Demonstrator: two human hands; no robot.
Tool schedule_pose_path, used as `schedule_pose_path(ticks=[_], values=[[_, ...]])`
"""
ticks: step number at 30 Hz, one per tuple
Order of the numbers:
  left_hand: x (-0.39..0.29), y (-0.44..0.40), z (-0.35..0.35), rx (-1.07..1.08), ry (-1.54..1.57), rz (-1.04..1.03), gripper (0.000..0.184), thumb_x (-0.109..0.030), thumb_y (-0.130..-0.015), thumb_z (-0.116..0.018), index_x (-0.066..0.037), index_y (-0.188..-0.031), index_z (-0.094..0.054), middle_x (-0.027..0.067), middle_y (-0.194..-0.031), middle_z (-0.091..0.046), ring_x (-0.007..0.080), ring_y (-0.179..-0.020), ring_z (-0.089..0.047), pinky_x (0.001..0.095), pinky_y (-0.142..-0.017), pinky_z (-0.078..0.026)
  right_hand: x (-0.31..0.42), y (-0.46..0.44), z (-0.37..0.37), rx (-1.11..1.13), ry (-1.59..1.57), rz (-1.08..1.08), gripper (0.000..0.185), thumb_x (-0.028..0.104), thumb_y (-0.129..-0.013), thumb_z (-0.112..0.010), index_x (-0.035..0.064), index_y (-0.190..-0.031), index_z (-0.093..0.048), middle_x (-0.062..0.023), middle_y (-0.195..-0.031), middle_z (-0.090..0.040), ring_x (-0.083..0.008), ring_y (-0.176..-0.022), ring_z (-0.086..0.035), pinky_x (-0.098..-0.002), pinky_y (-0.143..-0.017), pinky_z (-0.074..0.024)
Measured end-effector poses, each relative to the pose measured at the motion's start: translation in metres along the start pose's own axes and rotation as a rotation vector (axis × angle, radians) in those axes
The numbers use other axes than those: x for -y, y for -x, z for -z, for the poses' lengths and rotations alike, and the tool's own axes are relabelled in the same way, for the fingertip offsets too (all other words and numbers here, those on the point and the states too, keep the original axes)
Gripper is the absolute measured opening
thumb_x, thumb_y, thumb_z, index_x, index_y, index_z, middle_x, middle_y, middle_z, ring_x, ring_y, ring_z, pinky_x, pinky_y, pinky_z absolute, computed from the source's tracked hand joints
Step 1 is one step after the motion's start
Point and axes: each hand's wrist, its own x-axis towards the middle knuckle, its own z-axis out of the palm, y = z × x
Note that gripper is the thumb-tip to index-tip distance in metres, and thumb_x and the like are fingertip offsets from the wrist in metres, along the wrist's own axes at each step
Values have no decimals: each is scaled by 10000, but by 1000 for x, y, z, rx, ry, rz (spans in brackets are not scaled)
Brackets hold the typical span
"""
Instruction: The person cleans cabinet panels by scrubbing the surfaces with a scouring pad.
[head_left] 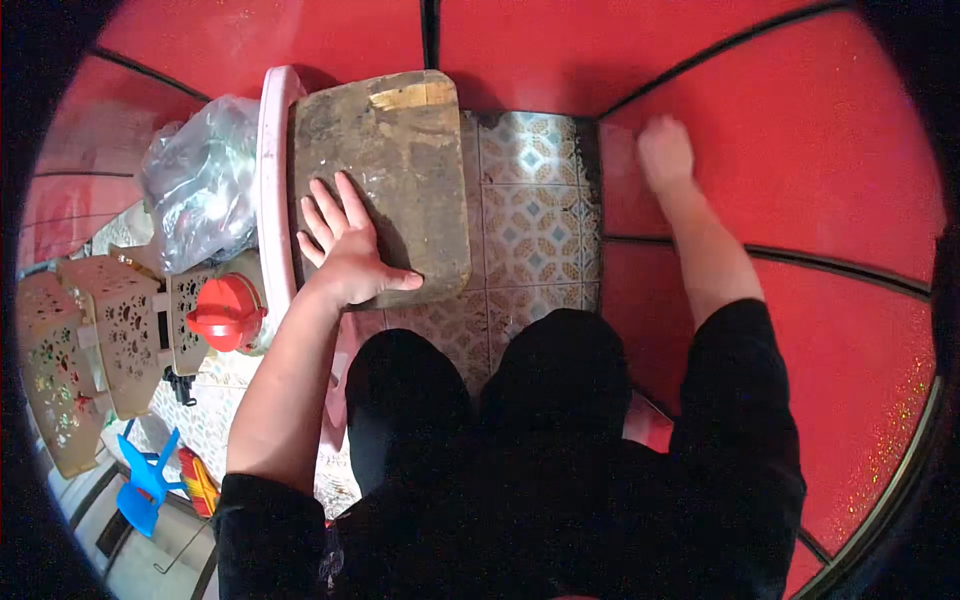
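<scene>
the left hand (348, 255) lies on the worn wooden board (415, 180), near its near edge and left of its middle, fingers fanned wide and the thumb out toward the near right corner. it grips nothing; spread flat like this, it probably serves to steady the board or to lean on, since a broad palm shares the load better than fingertips.

the board sits over the left part of the tiled floor (535, 235), its left edge close along a pink rim (273, 170). that closeness may help keep it from sliding sideways, though what carries it is hidden, and i cannot tell whether rim and board touch.

the right hand (665, 155) is out past the floor's right edge, in front of the red panels (790, 140). it is blurred; the fingers look curled, but i cannot tell how tightly, whether they hold anything, or whether they meet the panel. the arms reach wide to either side of the knees (560, 370), perhaps for balance.

beyond the rim, a clear plastic bag (205, 185) and a red lid (226, 312) lie apart from both hands.
</scene>
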Motion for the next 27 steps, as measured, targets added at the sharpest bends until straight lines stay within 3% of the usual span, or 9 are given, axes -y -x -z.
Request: schedule_pose_path(ticks=[2,4,8,13,15,18,20,22,27], values=[[-1,0,0,-27,1,-4,1544,-373,-458,-907,-42,-1375,290,290,-1442,272,434,-1360,204,600,-1058,21,-6,-12,-1,-232,14,-39,163,152,-763,-542,113,-759,-700,-80,-877,-675,-223,-849,-612,-379,-700,-477],[-3,1,3,5,-5,18,1543,-371,-459,-906,-46,-1375,293,288,-1441,275,433,-1360,205,591,-1063,20,36,9,-34,115,-300,-279,178,143,-763,-532,104,-766,-706,-86,-877,-675,-230,-843,-614,-377,-731,-475],[-5,1,7,16,1,23,1542,-365,-460,-906,-54,-1377,295,284,-1443,275,430,-1361,206,579,-1069,19,101,76,-75,218,-245,49,193,154,-767,-530,88,-785,-711,-99,-822,-674,-244,-843,-620,-405,-750,-480],[-2,0,2,-3,6,1,1543,-362,-455,-907,-56,-1380,290,286,-1446,267,431,-1359,210,577,-1069,18,17,-26,-69,55,-62,12,212,166,-770,-529,71,-805,-715,-112,-767,-673,-259,-844,-626,-432,-769,-486],[-1,1,2,1,2,4,1542,-362,-455,-907,-54,-1381,288,289,-1445,266,433,-1358,211,577,-1069,19,58,-8,-116,-93,-337,-300,218,160,-783,-520,58,-833,-706,-119,-762,-665,-262,-845,-625,-438,-767,-486],[-1,1,4,-11,10,0,1540,-361,-455,-907,-49,-1382,283,295,-1443,262,437,-1356,212,577,-1069,21,118,76,-109,84,-440,-148,217,155,-811,-508,60,-900,-682,-115,-810,-656,-288,-874,-615,-456,-750,-487],[-2,-1,6,-8,15,11,1550,-362,-443,-911,-81,-1386,287,268,-1454,265,424,-1361,213,570,-1073,10,110,63,-99,401,-272,245,223,149,-812,-508,55,-923,-677,-123,-865,-659,-299,-890,-610,-459,-762,-484],[-1,1,1,21,3,25,1555,-363,-437,-913,-97,-1388,288,254,-1459,267,418,-1363,214,567,-1074,5,74,12,-68,198,-192,-66,236,152,-793,-522,49,-910,-699,-129,-960,-660,-298,-921,-603,-445,-816,-470],[-4,2,3,4,5,2,1536,-353,-456,-907,-44,-1383,280,300,-1442,259,442,-1352,218,575,-1068,32,93,25,-102,84,-240,-73,207,158,-779,-526,51,-780,-704,-128,-904,-669,-293,-925,-608,-441,-846,-461]])
